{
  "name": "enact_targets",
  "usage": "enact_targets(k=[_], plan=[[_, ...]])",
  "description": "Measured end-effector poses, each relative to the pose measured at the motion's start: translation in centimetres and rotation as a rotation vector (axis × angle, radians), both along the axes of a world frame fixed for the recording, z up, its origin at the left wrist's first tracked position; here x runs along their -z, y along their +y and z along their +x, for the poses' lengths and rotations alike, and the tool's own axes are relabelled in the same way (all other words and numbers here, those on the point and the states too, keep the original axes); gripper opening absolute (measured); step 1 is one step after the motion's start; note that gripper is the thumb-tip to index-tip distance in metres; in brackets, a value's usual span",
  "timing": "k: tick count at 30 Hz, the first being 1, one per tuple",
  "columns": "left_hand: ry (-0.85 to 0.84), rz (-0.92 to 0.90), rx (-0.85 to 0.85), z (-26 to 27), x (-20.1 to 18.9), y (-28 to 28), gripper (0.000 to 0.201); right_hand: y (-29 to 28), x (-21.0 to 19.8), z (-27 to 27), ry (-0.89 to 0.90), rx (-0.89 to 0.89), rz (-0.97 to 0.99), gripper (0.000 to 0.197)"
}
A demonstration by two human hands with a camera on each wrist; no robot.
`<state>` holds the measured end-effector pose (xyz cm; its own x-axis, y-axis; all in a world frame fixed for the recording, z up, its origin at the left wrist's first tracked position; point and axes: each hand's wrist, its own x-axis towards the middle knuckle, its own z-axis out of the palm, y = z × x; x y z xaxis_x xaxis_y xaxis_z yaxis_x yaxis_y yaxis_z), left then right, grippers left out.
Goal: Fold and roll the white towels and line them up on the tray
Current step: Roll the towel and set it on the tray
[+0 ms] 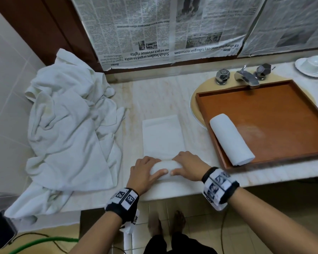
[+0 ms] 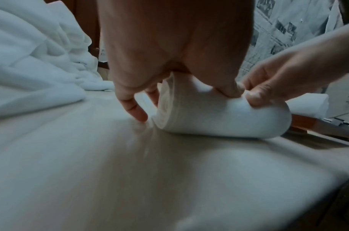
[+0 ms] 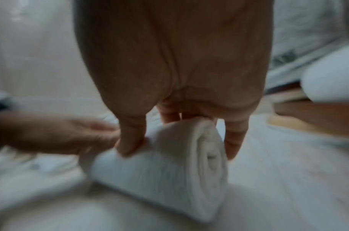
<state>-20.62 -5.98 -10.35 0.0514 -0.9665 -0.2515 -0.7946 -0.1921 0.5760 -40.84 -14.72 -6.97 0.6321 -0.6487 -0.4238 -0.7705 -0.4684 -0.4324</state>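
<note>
Non-task items, vanity area

Upside-down newspaper sheets (image 1: 154, 30) across top of frame; chrome faucet (image 1: 246, 76) with two knobs upper right; white cup and saucer (image 1: 311, 66) far upper right; dark phone (image 1: 1, 230) and green hose (image 1: 44, 242) lower left.
</note>
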Motion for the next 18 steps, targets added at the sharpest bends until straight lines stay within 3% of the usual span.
enact_targets(k=[2, 5, 8, 11, 13, 15, 18], plan=[[-0.023, 0.077, 0.035, 0.4, -0.3, -1.1, 0.081, 2.0, 0.3, -0.3, -0.012, -0.035, -0.265, 0.056], [-0.031, 0.151, 0.052, 0.4, -0.8, -2.1, 0.079, 3.6, 1.7, -0.5, -0.019, -0.106, -0.451, 0.067], [-0.114, 0.066, 0.072, -0.2, -1.3, -1.1, 0.07, 1.7, 1.2, -0.1, -0.007, -0.065, -0.236, 0.059], [-0.213, -0.066, 0.107, -0.4, -1.2, 0.4, 0.081, -0.5, -0.8, 0.6, 0.023, -0.011, 0.121, 0.056], [-0.209, -0.047, 0.099, -0.3, -0.7, 1.0, 0.09, -1.1, -1.4, 0.9, 0.015, -0.008, 0.241, 0.055], [-0.112, 0.004, 0.057, -0.3, -0.3, 0.9, 0.097, -0.7, -1.5, 0.7, 0.002, 0.003, 0.218, 0.057], [0.112, 0.039, -0.006, 0.3, 0.4, -0.3, 0.09, 1.4, -0.6, -0.2, 0.051, -0.059, -0.156, 0.068]])
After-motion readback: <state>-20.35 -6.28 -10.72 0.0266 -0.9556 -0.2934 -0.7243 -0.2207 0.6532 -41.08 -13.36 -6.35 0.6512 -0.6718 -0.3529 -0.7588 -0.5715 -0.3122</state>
